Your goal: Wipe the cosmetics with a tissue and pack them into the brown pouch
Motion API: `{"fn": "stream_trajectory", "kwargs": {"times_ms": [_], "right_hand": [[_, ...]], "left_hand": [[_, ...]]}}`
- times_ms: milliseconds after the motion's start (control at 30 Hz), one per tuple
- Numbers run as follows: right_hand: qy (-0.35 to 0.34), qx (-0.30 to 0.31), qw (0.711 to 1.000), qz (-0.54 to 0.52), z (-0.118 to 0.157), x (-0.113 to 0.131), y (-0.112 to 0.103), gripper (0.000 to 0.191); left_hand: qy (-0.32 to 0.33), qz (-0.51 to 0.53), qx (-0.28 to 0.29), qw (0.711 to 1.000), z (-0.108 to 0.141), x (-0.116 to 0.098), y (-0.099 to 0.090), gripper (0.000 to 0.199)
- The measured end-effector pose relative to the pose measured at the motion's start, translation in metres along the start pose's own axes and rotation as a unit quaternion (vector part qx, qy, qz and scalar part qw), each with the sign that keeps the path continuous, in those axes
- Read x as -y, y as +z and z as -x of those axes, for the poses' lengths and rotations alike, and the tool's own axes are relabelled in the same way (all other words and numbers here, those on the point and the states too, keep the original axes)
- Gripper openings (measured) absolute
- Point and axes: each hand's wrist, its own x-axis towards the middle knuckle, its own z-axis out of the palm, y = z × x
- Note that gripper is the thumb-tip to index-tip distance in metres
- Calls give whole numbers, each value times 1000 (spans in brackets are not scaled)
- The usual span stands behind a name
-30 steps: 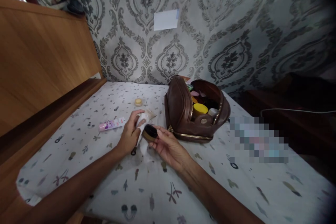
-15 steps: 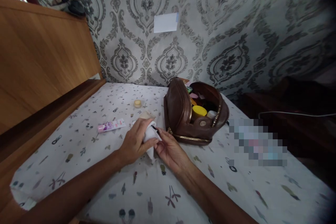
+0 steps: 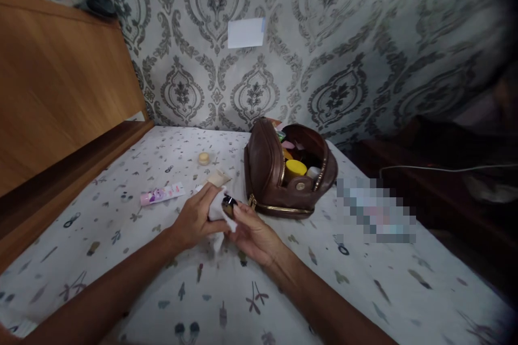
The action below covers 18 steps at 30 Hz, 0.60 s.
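Observation:
My left hand [image 3: 198, 217] is closed around a white cloth [image 3: 216, 207], whose loose end hangs below the fingers. In my right hand [image 3: 256, 233] is a small dark bottle [image 3: 229, 205] with a shiny black top, pinched between thumb and fingers against the cloth. Part of the bottle is hidden by the fingers and cloth. Just behind my left hand lies a small beige packet [image 3: 218, 178]. An open brown cosmetic bag [image 3: 265, 167] stands to the right of my hands, a yellow lid [image 3: 296, 167] showing among its contents.
A pink and white tube [image 3: 162, 194] lies left of my hands, and a small cream-coloured jar [image 3: 203, 158] sits farther back. A blurred-out flat item [image 3: 376, 210] is at the right. A wooden cabinet [image 3: 60, 64] borders the left side; patterned wall stands behind.
The dark bottle has turned so that more of its body and black top shows beside the cloth. The whole view has shifted slightly, moving the scene left.

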Motion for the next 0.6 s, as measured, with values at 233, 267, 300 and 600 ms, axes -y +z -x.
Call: {"fn": "stream_trajectory", "kwargs": {"times_ms": [233, 267, 300, 600], "right_hand": [[-19, -7, 999, 47, 0, 2, 1, 53], [-17, -21, 998, 56, 1, 6, 2, 55], [-12, -33, 997, 72, 3, 10, 3, 56], [87, -63, 960, 258, 32, 39, -6, 64]], "left_hand": [[-18, -74, -31, 997, 14, 15, 3, 46], [-7, -100, -48, 994, 17, 19, 4, 49], [5, -120, -71, 990, 20, 23, 5, 53], [63, -124, 19, 990, 50, 35, 14, 53]]}}
